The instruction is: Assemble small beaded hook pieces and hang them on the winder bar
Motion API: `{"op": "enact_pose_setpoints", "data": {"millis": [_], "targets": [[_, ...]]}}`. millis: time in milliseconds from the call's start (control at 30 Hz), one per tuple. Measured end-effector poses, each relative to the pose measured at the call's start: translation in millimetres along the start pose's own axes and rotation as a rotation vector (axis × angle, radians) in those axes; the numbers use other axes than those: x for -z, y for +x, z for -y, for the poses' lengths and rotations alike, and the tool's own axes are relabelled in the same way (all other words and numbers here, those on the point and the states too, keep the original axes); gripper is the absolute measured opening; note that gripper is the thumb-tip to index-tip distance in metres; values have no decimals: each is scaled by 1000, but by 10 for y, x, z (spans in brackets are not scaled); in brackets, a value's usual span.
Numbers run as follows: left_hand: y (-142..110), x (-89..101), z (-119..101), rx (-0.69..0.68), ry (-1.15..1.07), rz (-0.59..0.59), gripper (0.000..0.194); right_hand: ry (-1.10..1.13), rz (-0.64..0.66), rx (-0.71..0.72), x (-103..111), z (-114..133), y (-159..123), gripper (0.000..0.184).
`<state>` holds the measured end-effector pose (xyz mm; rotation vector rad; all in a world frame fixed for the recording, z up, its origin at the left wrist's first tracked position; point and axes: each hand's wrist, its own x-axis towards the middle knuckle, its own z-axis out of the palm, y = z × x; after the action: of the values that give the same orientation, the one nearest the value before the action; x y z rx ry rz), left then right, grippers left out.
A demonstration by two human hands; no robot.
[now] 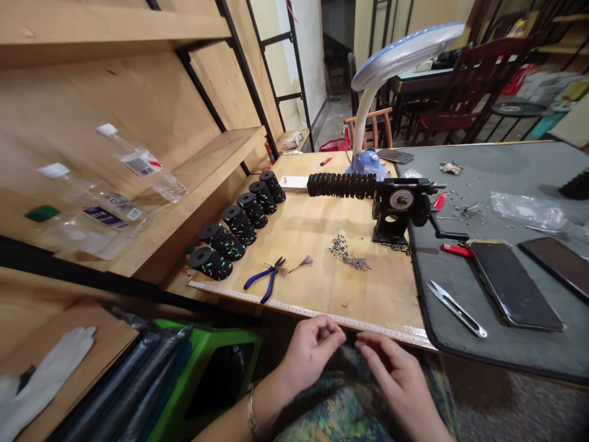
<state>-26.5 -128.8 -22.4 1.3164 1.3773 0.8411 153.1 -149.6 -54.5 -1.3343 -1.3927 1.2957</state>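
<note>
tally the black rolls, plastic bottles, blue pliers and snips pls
black rolls: 6
plastic bottles: 3
blue-handled pliers: 1
steel snips: 1
total: 11

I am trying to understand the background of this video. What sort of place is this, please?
This is probably a small handicraft workshop. A hand-cranked winder with a dial stands on a wooden workbench, with a row of black rolls and blue-handled pliers beside it.
</note>
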Motion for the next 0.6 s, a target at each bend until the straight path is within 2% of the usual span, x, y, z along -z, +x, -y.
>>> {"op": "enact_pose_setpoints", "data": {"millis": [67, 133, 233, 333, 433, 600], "targets": [[-29, -1, -26, -22, 45, -20, 19, -21, -117, 29, 60, 45, -7, 27], [-61, -10, -41, -55, 97, -28, 20, 72, -130, -6, 62, 103, -3, 34], [-110, -27, -46, -157, 177, -41, 20, 341, 35, -136, -34, 210, 41, 48], [-148, -31, -36, -264, 250, -51, 20, 489, 183, -209, -154, 281, 109, 51], [-159, -26, -6, -255, 233, -62, 20, 452, 212, -185, -226, 245, 146, 45], [-113, -4, 33, -200, 194, -96, 21, 244, 172, -74, -267, 67, 156, 36]]}}
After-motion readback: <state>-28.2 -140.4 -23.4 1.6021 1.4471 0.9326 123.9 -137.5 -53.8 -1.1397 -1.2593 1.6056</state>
